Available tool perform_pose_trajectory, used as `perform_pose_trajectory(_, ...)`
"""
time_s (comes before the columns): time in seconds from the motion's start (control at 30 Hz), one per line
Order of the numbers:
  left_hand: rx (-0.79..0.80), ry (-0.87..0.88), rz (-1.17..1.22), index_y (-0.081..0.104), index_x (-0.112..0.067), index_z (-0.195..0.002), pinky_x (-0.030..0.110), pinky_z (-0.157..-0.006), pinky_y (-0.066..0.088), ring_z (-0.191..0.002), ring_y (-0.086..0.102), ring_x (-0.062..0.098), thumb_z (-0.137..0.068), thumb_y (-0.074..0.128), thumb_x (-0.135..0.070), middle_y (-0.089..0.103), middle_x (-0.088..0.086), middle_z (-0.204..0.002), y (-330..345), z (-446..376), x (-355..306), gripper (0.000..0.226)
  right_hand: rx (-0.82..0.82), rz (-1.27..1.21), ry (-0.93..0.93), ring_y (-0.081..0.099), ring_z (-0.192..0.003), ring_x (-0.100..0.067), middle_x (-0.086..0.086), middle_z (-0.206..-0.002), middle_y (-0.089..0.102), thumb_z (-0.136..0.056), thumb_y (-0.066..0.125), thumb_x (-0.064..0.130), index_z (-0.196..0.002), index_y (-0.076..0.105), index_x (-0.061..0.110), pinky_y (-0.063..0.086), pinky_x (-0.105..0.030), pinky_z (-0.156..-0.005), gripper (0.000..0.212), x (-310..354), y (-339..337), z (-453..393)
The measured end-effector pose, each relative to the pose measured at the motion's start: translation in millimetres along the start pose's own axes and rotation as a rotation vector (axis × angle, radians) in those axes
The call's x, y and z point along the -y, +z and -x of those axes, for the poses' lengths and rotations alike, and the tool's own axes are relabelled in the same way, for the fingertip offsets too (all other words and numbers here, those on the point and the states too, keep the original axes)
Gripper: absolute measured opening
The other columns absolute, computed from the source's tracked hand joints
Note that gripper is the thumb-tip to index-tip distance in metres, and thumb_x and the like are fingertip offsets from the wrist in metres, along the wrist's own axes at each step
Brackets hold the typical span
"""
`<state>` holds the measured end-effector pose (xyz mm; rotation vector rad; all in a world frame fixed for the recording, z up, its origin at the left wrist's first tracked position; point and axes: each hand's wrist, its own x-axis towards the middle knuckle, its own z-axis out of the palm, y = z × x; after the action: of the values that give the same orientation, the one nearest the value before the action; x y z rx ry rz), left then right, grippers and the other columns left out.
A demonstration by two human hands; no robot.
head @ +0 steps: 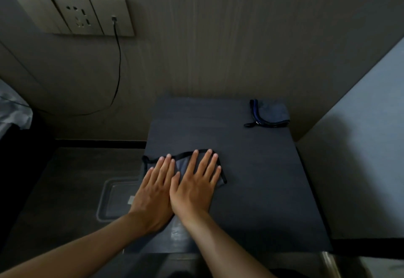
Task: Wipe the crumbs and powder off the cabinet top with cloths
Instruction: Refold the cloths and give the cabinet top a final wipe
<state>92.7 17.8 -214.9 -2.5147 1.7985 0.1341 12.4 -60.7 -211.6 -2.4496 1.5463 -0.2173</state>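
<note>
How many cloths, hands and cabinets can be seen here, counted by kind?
Cloths: 2, the flat cloth under both hands and the folded cloth at the far right corner.
Hands: 2, the left hand and the right hand.
Cabinets: 1, the cabinet top.
Total: 5.

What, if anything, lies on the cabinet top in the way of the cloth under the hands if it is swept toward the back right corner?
A second cloth, folded, lies in the back right corner of the cabinet top. Between it and the cloth pressed flat under the left hand and right hand, nothing visible stands on the dark surface.
</note>
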Motion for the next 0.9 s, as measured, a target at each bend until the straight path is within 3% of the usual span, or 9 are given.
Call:
perform_pose_trajectory(0.1, 0.023, 0.009, 0.000, 0.018, -0.001, -0.154, 0.045, -0.120, 0.024, -0.151, 0.008, 0.032, -0.093, 0.029, -0.052, 0.007, 0.017, -0.163, -6, -21, -2, 0.080, -0.002, 0.009, 0.017, -0.014, -0.147, -0.039, -0.026, -0.160, -0.008, -0.091, 0.028, 0.049, -0.156, 0.009, 0.010, -0.002, -0.057, -0.117, 0.078, -1, -2, -22)
perform_pose_trajectory(0.17, 0.056, -0.001, -0.009, -0.005, -0.005, -0.156, 0.043, -0.124, 0.008, -0.150, -0.015, 0.029, -0.094, 0.019, -0.054, -0.017, 0.014, -0.162, -10, -40, -1, 0.082, -0.008, 0.005, 0.041, -0.013, -0.147, -0.040, -0.026, -0.159, -0.007, -0.091, 0.029, 0.050, -0.156, 0.009, 0.010, -0.003, -0.056, -0.117, 0.079, 0, -2, -41)
perform_pose_trajectory(0.23, 0.072, -0.010, -0.032, -0.017, -0.008, -0.154, 0.041, -0.124, -0.002, -0.147, -0.025, 0.027, -0.091, 0.007, -0.056, -0.027, 0.012, -0.160, -14, -61, 4, 0.083, -0.013, -0.010, 0.063, -0.013, -0.147, -0.041, -0.027, -0.159, -0.007, -0.090, 0.030, 0.052, -0.156, 0.009, 0.009, -0.005, -0.056, -0.117, 0.081, 3, -2, -62)
perform_pose_trajectory(0.33, 0.060, -0.013, -0.039, -0.014, -0.010, -0.155, 0.041, -0.124, -0.001, -0.148, -0.024, 0.026, -0.083, -0.004, -0.058, -0.025, 0.012, -0.161, -17, -93, 11, 0.087, 0.005, -0.011, 0.080, -0.014, -0.147, -0.041, -0.027, -0.159, -0.008, -0.090, 0.030, 0.055, -0.156, 0.006, 0.009, -0.006, -0.057, -0.116, 0.084, 6, -2, -94)
perform_pose_trajectory(0.5, 0.057, -0.039, 0.006, -0.013, -0.009, -0.155, 0.041, -0.124, -0.002, -0.149, -0.021, 0.025, -0.100, 0.024, -0.049, -0.022, 0.011, -0.162, -26, -149, 20, 0.078, 0.022, 0.007, 0.105, -0.016, -0.146, -0.041, -0.027, -0.159, -0.010, -0.089, 0.030, 0.060, -0.156, 0.003, 0.009, -0.008, -0.056, -0.116, 0.088, 10, -2, -152)
perform_pose_trajectory(0.9, -0.025, -0.084, 0.077, -0.005, -0.010, -0.157, 0.039, -0.124, 0.001, -0.152, -0.012, 0.021, -0.099, 0.026, -0.054, -0.010, 0.007, -0.165, -21, -252, 38, 0.079, 0.102, 0.031, 0.103, -0.020, -0.146, -0.038, -0.025, -0.159, -0.013, -0.095, 0.021, 0.060, -0.156, -0.001, 0.009, -0.013, -0.053, -0.116, 0.083, 10, -4, -250)
